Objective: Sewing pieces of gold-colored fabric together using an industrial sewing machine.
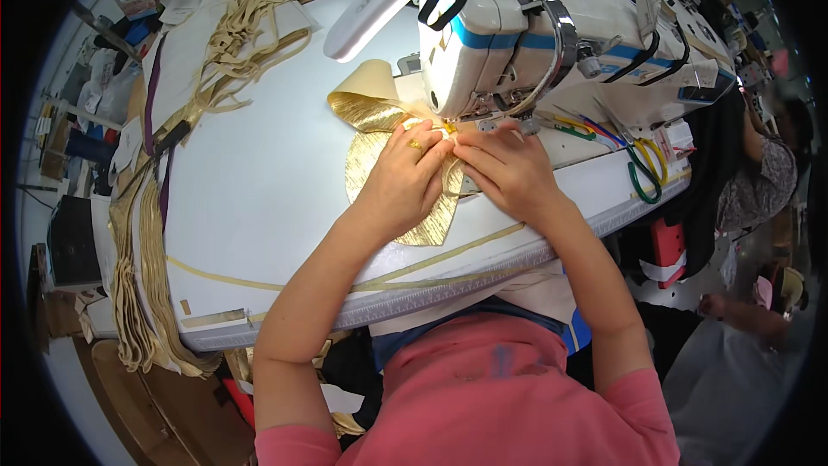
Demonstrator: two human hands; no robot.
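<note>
A piece of shiny gold fabric (pixel 364 174) lies beneath the head of a white and blue sewing machine (pixel 470 60). Its far end curls up and shows a pale underside. My left hand (pixel 404 171), with a ring on one finger, presses and grips the fabric just in front of the needle area. Close beside it, my right hand (pixel 511 171) has its fingers bent together at the fabric's right edge, their tips meeting the left ones. A narrow pale strip comes down from between the hands. My fingers partly hide the presser foot and the stitching spot.
Bundles of gold strips (pixel 153 293) hang over the table's left edge; more strips (pixel 250 26) lie behind. Right of the machine are yellow- and green-handled scissors (pixel 647 168). A lit white lamp (pixel 375 9) hangs overhead. A measuring tape (pixel 388 306) borders the front edge. Another person (pixel 759 173) sits at right.
</note>
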